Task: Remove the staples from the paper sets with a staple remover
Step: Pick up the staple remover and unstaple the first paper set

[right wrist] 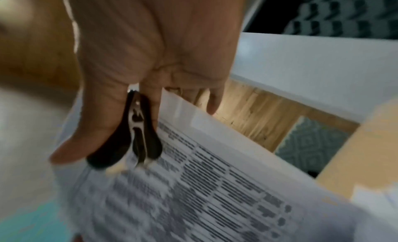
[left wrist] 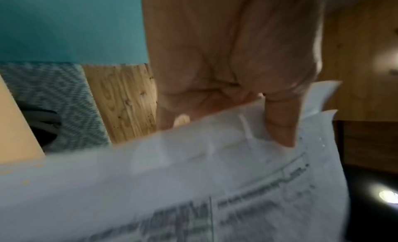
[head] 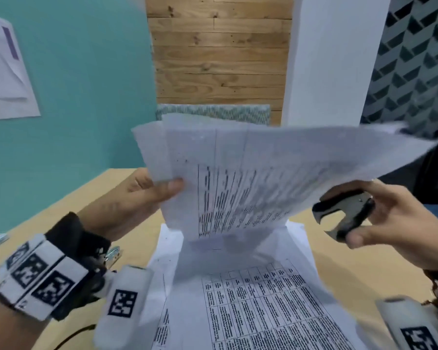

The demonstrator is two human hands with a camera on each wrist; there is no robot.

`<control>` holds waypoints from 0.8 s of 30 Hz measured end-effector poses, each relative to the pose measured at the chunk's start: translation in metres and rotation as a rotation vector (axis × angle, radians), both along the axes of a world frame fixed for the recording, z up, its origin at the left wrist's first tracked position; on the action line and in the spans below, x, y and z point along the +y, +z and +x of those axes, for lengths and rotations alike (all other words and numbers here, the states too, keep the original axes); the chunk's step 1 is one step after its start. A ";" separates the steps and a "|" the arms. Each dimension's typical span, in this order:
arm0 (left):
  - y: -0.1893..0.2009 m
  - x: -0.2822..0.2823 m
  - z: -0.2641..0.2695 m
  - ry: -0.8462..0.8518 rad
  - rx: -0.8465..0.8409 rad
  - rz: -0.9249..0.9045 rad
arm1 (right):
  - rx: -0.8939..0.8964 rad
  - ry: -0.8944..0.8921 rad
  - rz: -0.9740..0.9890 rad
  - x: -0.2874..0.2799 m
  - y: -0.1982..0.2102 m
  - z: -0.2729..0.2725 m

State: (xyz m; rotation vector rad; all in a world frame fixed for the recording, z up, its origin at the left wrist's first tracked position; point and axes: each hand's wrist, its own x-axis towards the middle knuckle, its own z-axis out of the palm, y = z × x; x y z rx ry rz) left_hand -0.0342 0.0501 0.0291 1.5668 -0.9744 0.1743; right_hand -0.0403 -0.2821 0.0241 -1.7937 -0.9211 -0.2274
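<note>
A fanned set of printed sheets (head: 250, 178) is held up above the table, blurred by motion. My left hand (head: 147, 190) pinches its left edge, thumb on top; the left wrist view shows the thumb (left wrist: 280, 119) pressing on the paper (left wrist: 193, 186). To the right, my right hand (head: 379, 218) holds a black staple remover (head: 344, 213) between thumb and fingers, just off the sheets' lower right edge. In the right wrist view the staple remover (right wrist: 137, 135) hangs over the printed paper (right wrist: 215, 186), its jaws nearly together.
More printed table sheets (head: 250, 304) lie flat on the tan wooden table (head: 74, 213) under the raised set. A metal tool (head: 113, 256) peeks out beside my left wrist. A teal wall stands left, wood planks and a white pillar behind.
</note>
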 end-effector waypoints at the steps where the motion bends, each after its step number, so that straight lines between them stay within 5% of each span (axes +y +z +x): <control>1: -0.001 0.004 -0.001 0.002 0.075 0.003 | 0.049 0.074 0.042 -0.002 0.000 -0.003; 6: -0.018 0.008 0.005 0.262 0.297 0.029 | 0.243 0.080 0.169 -0.012 -0.005 -0.007; 11: -0.032 0.007 0.001 0.260 0.541 0.282 | 0.482 0.013 0.109 -0.007 -0.034 0.001; 14: -0.016 0.008 0.003 0.480 0.326 0.319 | 0.497 -0.010 0.057 -0.004 -0.041 -0.002; 17: 0.015 -0.015 0.009 0.848 -0.200 0.694 | 0.468 0.006 0.010 0.000 -0.041 -0.005; 18: 0.022 -0.029 0.013 0.855 -0.278 0.843 | 0.459 0.008 0.003 0.001 -0.041 -0.005; 20: 0.028 -0.050 0.021 0.688 -0.101 0.981 | 0.456 0.002 0.004 0.000 -0.043 -0.005; 24: 0.021 -0.062 0.036 0.293 0.331 0.834 | 0.466 -0.026 -0.029 -0.006 -0.046 -0.008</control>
